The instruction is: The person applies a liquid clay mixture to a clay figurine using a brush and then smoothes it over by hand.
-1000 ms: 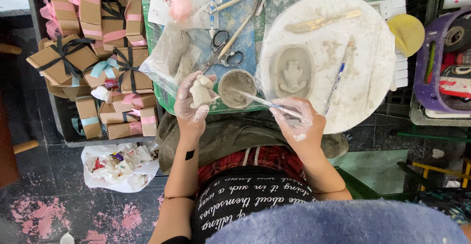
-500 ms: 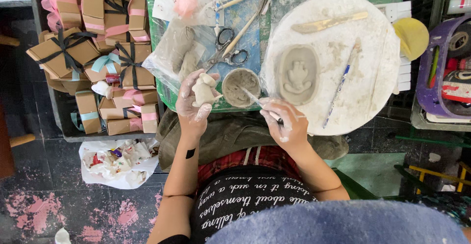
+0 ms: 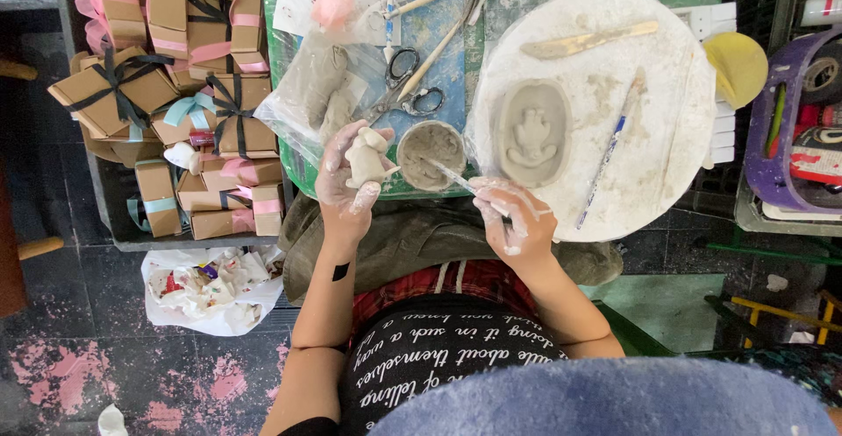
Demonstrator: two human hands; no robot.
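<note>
1. We take the small round slip bowl [image 3: 431, 148] as our landmark; it sits at the near edge of the tabletop [image 3: 281, 41], filled with grey clay slurry.
2. Left hand [image 3: 346, 182]: just left of the bowl, clay-smeared, grip closed around a small pale clay figurine [image 3: 367, 160] held upright above the tabletop edge.
3. Right hand [image 3: 513, 221]: near and to the right of the bowl, over the lap, grip pinched shut on a thin brush [image 3: 456, 177]. The brush slants up-left and its tip reaches into the bowl.
4. Right of the bowl, touching or nearly so, lies a large round white board [image 3: 649, 164]. On it, an oval clay mould [image 3: 531, 133] with a figure pressed in relief sits just beside the bowl.
5. Further right on the board: a blue-handled tool [image 3: 610, 151] lying diagonally, and a flat wooden modelling knife [image 3: 588, 41] near the far rim.
6. Beyond the bowl: black-handled scissors [image 3: 408, 85] and a wooden stick tool [image 3: 430, 60] crossing them.
7. Left of the bowl: a clear plastic bag holding grey clay [image 3: 316, 94].
8. Well left of the bowl, off the tabletop: a crate of brown ribboned gift boxes [image 3: 175, 76]; on the floor nearer us, a white bag of scraps [image 3: 206, 282].
</note>
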